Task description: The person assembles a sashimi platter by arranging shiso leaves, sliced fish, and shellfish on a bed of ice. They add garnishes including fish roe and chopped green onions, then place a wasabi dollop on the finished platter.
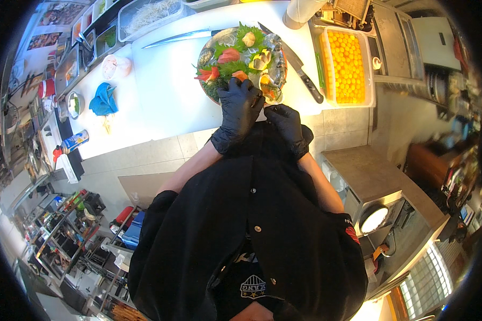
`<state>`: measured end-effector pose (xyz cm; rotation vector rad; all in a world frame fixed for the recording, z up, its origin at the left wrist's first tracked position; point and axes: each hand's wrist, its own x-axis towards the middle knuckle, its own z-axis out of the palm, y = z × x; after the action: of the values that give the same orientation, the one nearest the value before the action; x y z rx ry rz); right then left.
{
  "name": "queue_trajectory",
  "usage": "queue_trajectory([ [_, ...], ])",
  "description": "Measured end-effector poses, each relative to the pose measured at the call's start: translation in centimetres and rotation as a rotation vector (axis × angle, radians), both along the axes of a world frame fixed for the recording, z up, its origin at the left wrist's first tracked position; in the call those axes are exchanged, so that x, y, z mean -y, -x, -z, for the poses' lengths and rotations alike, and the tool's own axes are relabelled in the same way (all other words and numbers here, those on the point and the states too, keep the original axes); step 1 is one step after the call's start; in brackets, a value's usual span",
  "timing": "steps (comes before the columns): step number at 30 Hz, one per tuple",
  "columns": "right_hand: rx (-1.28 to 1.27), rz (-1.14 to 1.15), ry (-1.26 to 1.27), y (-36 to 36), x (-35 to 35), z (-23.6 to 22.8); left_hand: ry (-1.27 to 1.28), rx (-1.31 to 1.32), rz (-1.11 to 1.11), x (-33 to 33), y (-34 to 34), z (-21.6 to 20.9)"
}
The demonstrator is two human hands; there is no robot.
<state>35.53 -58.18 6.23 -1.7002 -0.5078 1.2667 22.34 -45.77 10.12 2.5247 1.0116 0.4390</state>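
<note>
A round plate point(286, 72) of sashimi stands in front of me on the white cutting board point(166, 85). On it are green shiso leaves point(233, 68), pink-red fish slices point(228, 55), an orange slice point(240, 76) and a yellow-and-white garnish point(260, 60). My left hand point(238, 108), in a black glove, reaches over the plate's near edge with curled fingers just below the orange slice. My gloved right hand point(285, 124) is closed just off the near right rim. Whatever either hand may hold is hidden by its fingers.
A dark-handled knife point(307, 83) lies right of the plate, and a long blade point(179, 37) lies behind it. A tub of orange-yellow balls point(345, 67) stands at the right. Leftward are a blue cloth point(103, 100), a small bowl point(75, 104) and a tub of white shreds point(149, 18).
</note>
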Motion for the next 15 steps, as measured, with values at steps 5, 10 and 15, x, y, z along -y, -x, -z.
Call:
queue_trajectory([
  [5, 0.446, -0.050, -0.221, 0.5, 1.4, -5.5, 0.171, 0.186, -0.072, 0.1, 1.1, -0.9],
  [10, 0.478, -0.038, -0.296, -1.2, 1.1, -9.2, 0.527, 0.436, 0.021, 1.8, 2.6, -0.8],
  [15, 0.551, -0.049, -0.435, -1.6, -0.7, -10.1, 0.829, 0.685, 0.137, 2.5, 1.5, -0.1],
])
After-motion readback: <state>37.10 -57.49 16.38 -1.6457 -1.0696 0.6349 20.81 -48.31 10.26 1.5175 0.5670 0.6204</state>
